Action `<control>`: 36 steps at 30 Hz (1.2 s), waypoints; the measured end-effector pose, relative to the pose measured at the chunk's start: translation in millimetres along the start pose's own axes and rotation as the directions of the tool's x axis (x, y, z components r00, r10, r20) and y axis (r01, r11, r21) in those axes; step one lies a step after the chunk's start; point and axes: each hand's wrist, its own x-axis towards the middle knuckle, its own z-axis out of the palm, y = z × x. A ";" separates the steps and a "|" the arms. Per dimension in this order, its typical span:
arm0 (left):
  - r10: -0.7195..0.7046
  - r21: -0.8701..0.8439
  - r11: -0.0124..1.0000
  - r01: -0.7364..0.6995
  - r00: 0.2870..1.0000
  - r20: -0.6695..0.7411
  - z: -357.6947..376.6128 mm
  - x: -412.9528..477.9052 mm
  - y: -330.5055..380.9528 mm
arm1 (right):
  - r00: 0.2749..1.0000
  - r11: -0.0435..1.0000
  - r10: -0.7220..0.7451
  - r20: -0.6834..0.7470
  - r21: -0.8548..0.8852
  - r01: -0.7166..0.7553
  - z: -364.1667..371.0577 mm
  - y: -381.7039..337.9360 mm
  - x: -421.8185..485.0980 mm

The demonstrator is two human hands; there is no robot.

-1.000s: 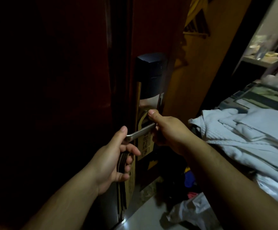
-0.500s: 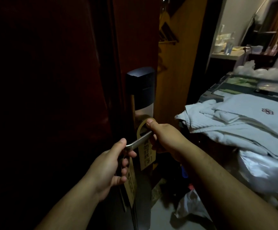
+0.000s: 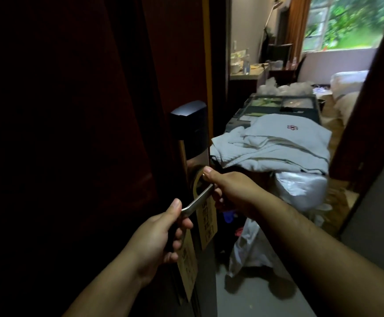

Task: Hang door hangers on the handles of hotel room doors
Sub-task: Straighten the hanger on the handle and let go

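Tan card door hanger (image 3: 207, 216) sits looped over the metal lever handle (image 3: 197, 200) of a dark red hotel room door (image 3: 177, 65), its printed panel dropping just below the right hand's fingers. The right hand (image 3: 232, 191) pinches the loop's top edge between thumb and curled fingers, close against the lock plate (image 3: 196, 161). The left hand (image 3: 156, 239) curls round a spare stack of hangers (image 3: 187, 268), thumb set by the handle's free tip. Thin and light, the card looks likely to bend or tear at its narrow loop; the broader panel beneath the fingers appears the safer hold. White linens (image 3: 278, 143) lie beyond the right knuckles.
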 end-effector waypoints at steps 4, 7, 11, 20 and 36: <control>0.022 0.004 1.000 -0.023 0.993 0.118 1.4 -8.3 -0.5 | 0.998 1.000 0.020 -0.066 0.022 -0.019 8.2 -0.5 -27.3; 0.031 0.002 0.999 -0.032 0.984 0.177 3.8 -14.2 0.7 | 0.984 1.000 0.026 -0.177 0.008 -0.026 13.3 0.6 -42.1; 0.048 -0.015 0.999 -0.046 0.969 0.243 9.7 -20.4 -0.8 | 0.933 0.997 0.057 -0.355 -0.024 -0.070 21.6 2.3 -64.0; 0.041 -0.010 0.999 -0.040 0.950 0.310 27.9 -48.7 -9.5 | 0.834 0.988 0.098 -0.542 -0.046 -0.146 27.3 6.7 -106.3; 0.054 0.137 0.983 -0.125 0.899 0.434 87.5 -136.4 -51.0 | 0.749 0.989 0.139 -0.648 0.054 -0.136 7.3 35.8 -256.3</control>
